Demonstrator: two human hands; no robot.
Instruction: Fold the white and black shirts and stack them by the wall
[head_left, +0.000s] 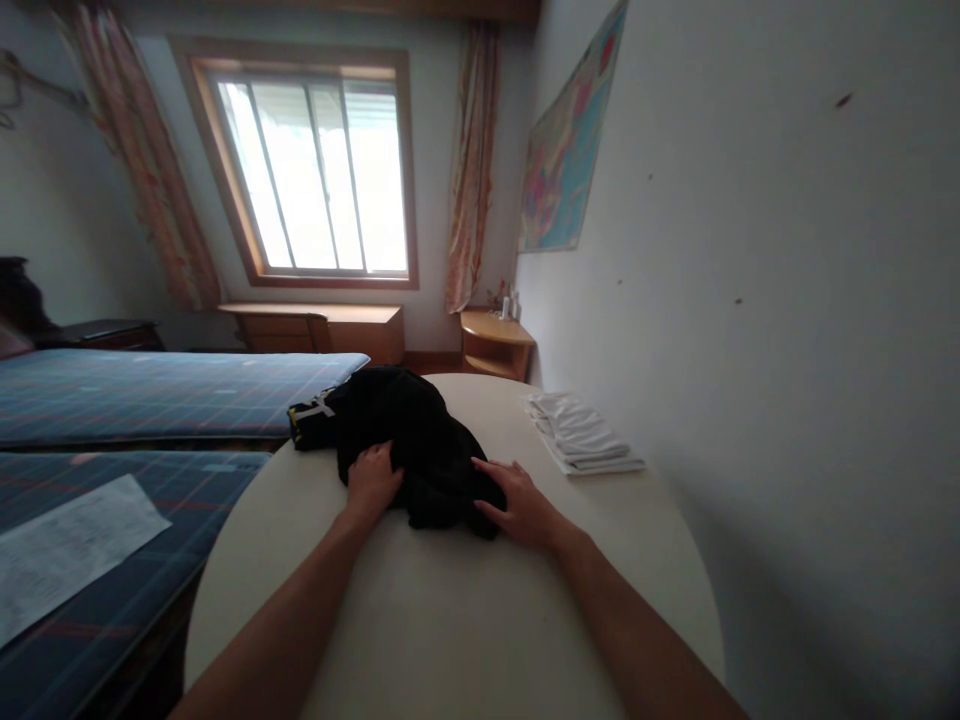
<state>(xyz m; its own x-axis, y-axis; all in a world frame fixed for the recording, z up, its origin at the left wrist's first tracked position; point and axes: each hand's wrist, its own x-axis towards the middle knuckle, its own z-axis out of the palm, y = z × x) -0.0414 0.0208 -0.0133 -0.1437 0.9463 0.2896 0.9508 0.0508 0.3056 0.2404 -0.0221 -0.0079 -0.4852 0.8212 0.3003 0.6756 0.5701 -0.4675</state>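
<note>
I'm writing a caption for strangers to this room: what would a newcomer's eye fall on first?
Probably the bright window across the room, with patterned curtains at its sides. Next, the dark heap of black cloth on the pale rounded table, with the left hand and right hand at its near side. Then the colourful map on the right-hand wall.

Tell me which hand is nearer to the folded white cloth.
Right. The right hand, at the right end of the black garment, is left of the folded white cloth, not touching it; the left hand is farther left, on the garment's near side.
</note>
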